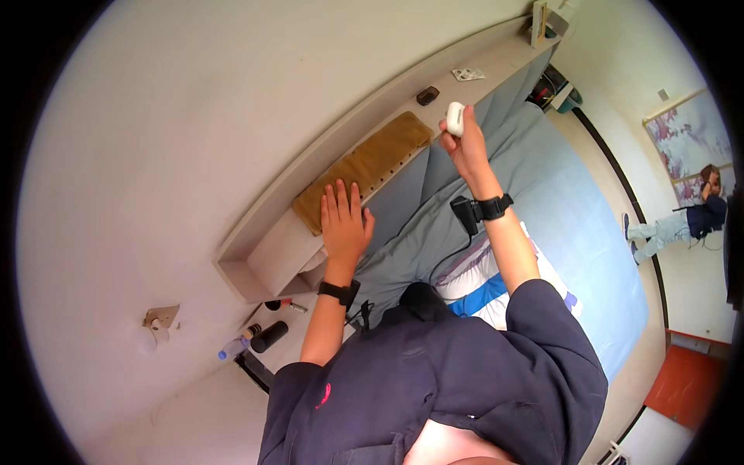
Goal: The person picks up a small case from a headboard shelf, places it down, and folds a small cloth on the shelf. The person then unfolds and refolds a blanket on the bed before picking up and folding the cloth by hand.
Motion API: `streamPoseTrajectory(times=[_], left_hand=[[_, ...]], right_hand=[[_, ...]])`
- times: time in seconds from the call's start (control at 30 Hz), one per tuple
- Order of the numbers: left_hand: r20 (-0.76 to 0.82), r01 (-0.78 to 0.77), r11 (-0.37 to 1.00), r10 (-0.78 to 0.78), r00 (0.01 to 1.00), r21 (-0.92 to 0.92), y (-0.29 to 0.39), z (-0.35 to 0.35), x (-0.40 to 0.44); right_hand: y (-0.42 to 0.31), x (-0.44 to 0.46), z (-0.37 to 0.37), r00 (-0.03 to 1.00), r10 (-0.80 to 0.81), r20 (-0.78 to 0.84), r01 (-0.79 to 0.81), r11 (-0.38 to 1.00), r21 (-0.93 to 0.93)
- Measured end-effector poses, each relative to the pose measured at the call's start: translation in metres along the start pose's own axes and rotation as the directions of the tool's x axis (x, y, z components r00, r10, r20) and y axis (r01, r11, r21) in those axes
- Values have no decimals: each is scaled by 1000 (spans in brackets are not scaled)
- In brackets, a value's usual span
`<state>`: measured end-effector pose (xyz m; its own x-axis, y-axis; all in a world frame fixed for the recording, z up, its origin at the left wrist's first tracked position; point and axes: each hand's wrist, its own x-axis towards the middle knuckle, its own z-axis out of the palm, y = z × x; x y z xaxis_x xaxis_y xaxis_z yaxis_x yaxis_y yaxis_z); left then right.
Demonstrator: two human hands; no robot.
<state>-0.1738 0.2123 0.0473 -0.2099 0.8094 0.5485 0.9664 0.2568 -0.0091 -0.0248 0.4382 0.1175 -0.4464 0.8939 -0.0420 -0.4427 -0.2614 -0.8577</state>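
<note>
A long brown folded cloth with small dark dots along one edge lies on the headboard shelf. My left hand rests flat on its near end, fingers stretched out. Past the cloth's far end, my right hand is raised with a small white rounded case, like an earbud case, held between thumb and fingers. Each wrist wears a black strap with a small device on it.
Farther along the shelf lie a small dark object and a blister pack. Beside me is a bed with a blue-grey sheet. A bottle and a black cylinder stand at lower left. Another person is at far right.
</note>
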Motion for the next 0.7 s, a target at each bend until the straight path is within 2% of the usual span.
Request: streamPoseTrajectory(times=[0.03, 0.1, 0.13, 0.17, 0.2, 0.23, 0.27, 0.3, 0.33, 0.37, 0.43, 0.47, 0.5, 0.53, 0.6, 0.63, 0.67, 0.7], left_hand=[[29, 21, 998, -20, 999, -53, 0, -5, 1], [57, 42, 993, -36, 998, -111, 5, -17, 7], [58, 116, 904, -100, 993, -411, 9, -26, 14], [81, 174, 724, -161, 984, -668, 14, -35, 21], [82, 174, 723, -162, 983, -668, 23, -53, 31], [258, 301, 282, -180, 949, -911, 34, -75, 45], [416, 384, -229, -107, 903, -894, 40, -88, 53], [416, 385, -227, -109, 903, -895, 41, -92, 55], [434, 405, -246, -75, 898, -881, 42, -95, 57], [449, 424, -264, -38, 893, -866, 42, -97, 57], [423, 399, -259, -43, 905, -880, 43, -101, 50], [341, 329, -106, -125, 932, -938, 44, -101, 45], [241, 255, 52, -192, 951, -966, 45, -104, 42], [230, 242, 47, -183, 956, -969, 46, -107, 39], [92, 166, 196, -341, 936, -966, 48, -118, 35], [92, 161, 186, -335, 938, -969, 50, -125, 33], [130, 189, 172, -306, 943, -967, 50, -133, 31], [170, 220, 161, -276, 946, -962, 49, -143, 30]], right_hand=[[-4, -14, 3, 995, 49, 84, -48, 999, -9], [-11, -43, 14, 992, 103, 70, -88, 979, -186], [-12, -57, 21, 993, 98, 64, -80, 966, -245], [-10, -72, 30, 994, 96, 60, -73, 951, -302], [-7, -87, 43, 1000, 16, 22, -4, 894, -448], [-5, -100, 46, 996, -14, 83, 59, 819, -570], [-5, -114, 54, 984, -59, 166, 151, 770, -620], [-5, -126, 63, 963, -97, 250, 243, 713, -658], [0, -133, 66, 934, -230, 273, 356, 640, -681], [1, -139, 68, 934, -233, 272, 357, 641, -680], [1, -150, 73, 883, -372, 285, 443, 462, -769], [3, -156, 75, 879, -383, 283, 447, 457, -769], [7, -162, 77, 857, -434, 278, 455, 386, -803], [9, -167, 79, 831, -483, 277, 457, 309, -834], [10, -174, 81, 805, -532, 263, 472, 306, -827], [12, -179, 82, 790, -563, 243, 479, 320, -817], [16, -181, 82, 791, -571, 220, 511, 418, -752], [16, -186, 81, 793, -571, 213, 503, 416, -758]])
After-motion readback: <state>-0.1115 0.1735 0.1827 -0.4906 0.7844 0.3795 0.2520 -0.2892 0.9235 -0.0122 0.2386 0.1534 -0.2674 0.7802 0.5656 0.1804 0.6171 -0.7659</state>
